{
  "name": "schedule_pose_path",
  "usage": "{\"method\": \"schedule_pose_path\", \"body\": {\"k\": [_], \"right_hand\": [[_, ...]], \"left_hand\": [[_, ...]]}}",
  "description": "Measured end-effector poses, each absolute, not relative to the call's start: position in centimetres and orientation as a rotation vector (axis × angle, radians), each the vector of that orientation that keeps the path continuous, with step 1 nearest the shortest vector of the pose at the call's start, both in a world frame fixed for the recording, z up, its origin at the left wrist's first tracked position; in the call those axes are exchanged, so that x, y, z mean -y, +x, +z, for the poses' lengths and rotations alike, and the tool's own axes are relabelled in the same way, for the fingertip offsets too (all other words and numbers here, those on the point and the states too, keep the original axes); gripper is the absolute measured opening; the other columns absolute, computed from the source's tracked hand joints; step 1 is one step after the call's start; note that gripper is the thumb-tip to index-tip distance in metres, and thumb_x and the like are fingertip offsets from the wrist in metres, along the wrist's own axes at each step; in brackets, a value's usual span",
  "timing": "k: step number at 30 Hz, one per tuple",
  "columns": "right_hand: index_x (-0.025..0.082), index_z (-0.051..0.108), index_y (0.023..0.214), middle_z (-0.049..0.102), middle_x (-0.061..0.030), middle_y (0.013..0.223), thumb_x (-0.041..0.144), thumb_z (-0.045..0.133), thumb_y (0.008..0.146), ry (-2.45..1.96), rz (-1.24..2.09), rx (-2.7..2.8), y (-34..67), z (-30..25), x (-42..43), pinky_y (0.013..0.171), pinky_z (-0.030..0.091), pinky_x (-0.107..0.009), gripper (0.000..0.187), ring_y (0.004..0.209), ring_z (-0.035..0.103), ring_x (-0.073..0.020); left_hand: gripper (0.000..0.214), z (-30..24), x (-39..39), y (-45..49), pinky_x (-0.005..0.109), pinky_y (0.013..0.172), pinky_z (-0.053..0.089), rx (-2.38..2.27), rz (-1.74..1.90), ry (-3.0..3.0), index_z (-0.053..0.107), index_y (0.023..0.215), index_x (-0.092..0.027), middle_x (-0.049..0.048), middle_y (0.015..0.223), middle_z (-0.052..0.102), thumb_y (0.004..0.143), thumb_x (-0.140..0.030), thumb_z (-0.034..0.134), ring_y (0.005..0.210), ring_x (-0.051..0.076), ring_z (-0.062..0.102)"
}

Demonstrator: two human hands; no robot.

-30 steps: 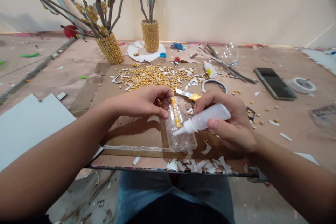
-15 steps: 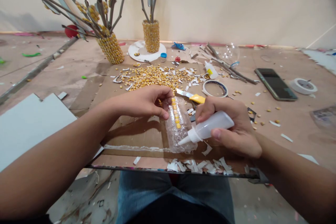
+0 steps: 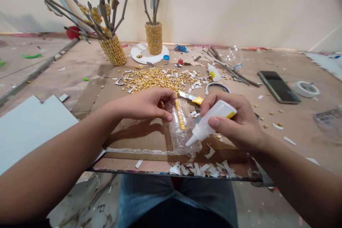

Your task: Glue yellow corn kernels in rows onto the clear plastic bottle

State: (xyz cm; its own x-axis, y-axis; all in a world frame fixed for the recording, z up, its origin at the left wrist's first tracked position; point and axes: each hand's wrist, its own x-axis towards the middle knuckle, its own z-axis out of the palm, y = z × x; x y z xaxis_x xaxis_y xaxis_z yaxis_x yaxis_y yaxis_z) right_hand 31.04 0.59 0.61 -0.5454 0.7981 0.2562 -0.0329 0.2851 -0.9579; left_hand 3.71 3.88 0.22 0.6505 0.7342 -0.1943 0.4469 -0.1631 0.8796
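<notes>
My left hand (image 3: 152, 104) grips the far end of a clear plastic bottle piece (image 3: 177, 139) lying on the cardboard. A single row of yellow corn kernels (image 3: 181, 117) runs along its upper side. In my right hand (image 3: 229, 117) is a white glue bottle (image 3: 213, 119), tilted with its nozzle down at the near end of the plastic. Whether the tip touches the plastic I cannot tell. Just beyond lies a yellow utility knife (image 3: 197, 100), partly hidden behind my right hand. Behind both hands spreads a pile of loose corn kernels (image 3: 152, 79).
Two kernel-covered vases (image 3: 112, 50) with branches stand at the back, one on a white disc (image 3: 136, 51). To the right are a phone (image 3: 279, 87), a tape roll (image 3: 306, 89), sticks (image 3: 227, 66) and a second glue bottle (image 3: 214, 72). Paper scraps (image 3: 203, 169) line the front edge.
My right hand has rolled the glue bottle, so its yellow label shows, and its nozzle has shifted slightly right and up. My left hand holds the plastic piece in nearly the same place.
</notes>
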Motion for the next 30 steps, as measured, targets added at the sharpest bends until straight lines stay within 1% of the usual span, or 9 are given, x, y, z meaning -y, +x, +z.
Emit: {"method": "schedule_pose_path", "body": {"k": [5, 10, 14, 17, 20, 23, 26, 28, 30], "right_hand": [[0.022, 0.078, 0.091, 0.07, -0.0005, 0.072, 0.052, 0.088, 0.088, -0.554, 1.214, 1.701, 31.0, 0.8, -0.8, 0.045, 0.042, -0.025, 0.032, 0.056, 0.058, -0.013], [0.023, 0.081, 0.099, 0.072, -0.0016, 0.079, 0.056, 0.081, 0.094, -0.512, 1.017, 1.769, 31.1, 0.8, -1.1, 0.053, 0.048, -0.027, 0.033, 0.064, 0.062, -0.0142], [0.022, 0.078, 0.103, 0.072, -0.0017, 0.081, 0.055, 0.073, 0.101, -0.487, 0.903, 1.835, 31.3, 0.6, -1.2, 0.057, 0.05, -0.028, 0.033, 0.067, 0.063, -0.0145], [0.023, 0.076, 0.103, 0.07, -0.001, 0.08, 0.053, 0.07, 0.104, -0.484, 0.846, 1.846, 31.6, 0.7, -1.5, 0.056, 0.049, -0.028, 0.031, 0.065, 0.062, -0.0139], [0.023, 0.074, 0.098, 0.068, -0.0002, 0.076, 0.052, 0.071, 0.103, -0.469, 0.804, 1.86, 31.8, 0.9, -1.9, 0.053, 0.045, -0.028, 0.03, 0.062, 0.06, -0.0134], [0.022, 0.07, 0.091, 0.064, 0.0016, 0.068, 0.052, 0.076, 0.1, -0.47, 0.767, 1.887, 32.0, 1.2, -2.1, 0.048, 0.039, -0.028, 0.031, 0.056, 0.055, -0.0122], [0.022, 0.066, 0.085, 0.059, 0.0033, 0.063, 0.054, 0.078, 0.097, -0.467, 0.767, 1.909, 32.1, 1.2, -2.2, 0.045, 0.034, -0.028, 0.036, 0.052, 0.049, -0.0111], [0.023, 0.062, 0.084, 0.058, 0.0037, 0.064, 0.058, 0.076, 0.097, -0.466, 0.789, 1.922, 32.2, 1.2, -2.3, 0.046, 0.034, -0.028, 0.04, 0.052, 0.048, -0.0114], [0.023, 0.059, 0.085, 0.054, 0.0048, 0.064, 0.061, 0.074, 0.097, -0.451, 0.809, 1.924, 32.2, 1.2, -2.3, 0.047, 0.033, -0.028, 0.043, 0.053, 0.046, -0.0115]], "left_hand": [[0.031, 0.5, -3.9, 3.9, 0.034, 0.08, 0.059, -0.933, 0.402, 1.819, 0.076, 0.11, -0.016, 0.0062, 0.096, 0.081, 0.086, -0.034, 0.083, 0.088, 0.023, 0.075], [0.036, 0.2, -4.1, 4.1, 0.038, 0.095, 0.059, -1.027, 0.62, 1.914, 0.078, 0.124, -0.019, 0.0106, 0.12, 0.083, 0.091, -0.034, 0.078, 0.107, 0.025, 0.076], [0.015, -0.2, -4.1, 4.4, 0.031, 0.078, 0.055, -1.097, 0.922, 1.927, 0.076, 0.092, -0.018, 0.0061, 0.092, 0.078, 0.09, -0.033, 0.076, 0.085, 0.019, 0.07], [0.014, -0.3, -4.2, 4.5, 0.029, 0.067, 0.051, -1.124, 1.027, 1.89, 0.071, 0.077, -0.019, 0.0008, 0.073, 0.069, 0.088, -0.028, 0.072, 0.069, 0.015, 0.062], [0.012, -0.6, -4.2, 4.4, 0.03, 0.067, 0.052, -1.162, 1.054, 1.879, 0.074, 0.078, -0.019, 0.002, 0.074, 0.071, 0.085, -0.017, 0.064, 0.07, 0.016, 0.064], [0.019, -0.3, -4.0, 4.3, 0.033, 0.076, 0.056, -1.199, 1.129, 1.951, 0.078, 0.091, -0.02, 0.005, 0.093, 0.079, 0.081, -0.012, 0.063, 0.086, 0.019, 0.07], [0.021, 1.5, -3.1, 5.1, 0.035, 0.086, 0.06, -1.098, 1.102, 2.05, 0.078, 0.107, -0.022, 0.0075, 0.112, 0.08, 0.087, -0.02, 0.073, 0.102, 0.021, 0.073], [0.015, 3.6, -2.3, 6.5, 0.035, 0.088, 0.062, -0.998, 1.026, 2.069, 0.078, 0.107, -0.022, 0.0074, 0.107, 0.081, 0.093, -0.028, 0.075, 0.099, 0.021, 0.075], [0.02, 5.7, -1.6, 8.2, 0.036, 0.087, 0.064, -0.926, 0.958, 2.074, 0.077, 0.105, -0.022, 0.0069, 0.103, 0.082, 0.091, -0.035, 0.083, 0.093, 0.022, 0.077]]}}
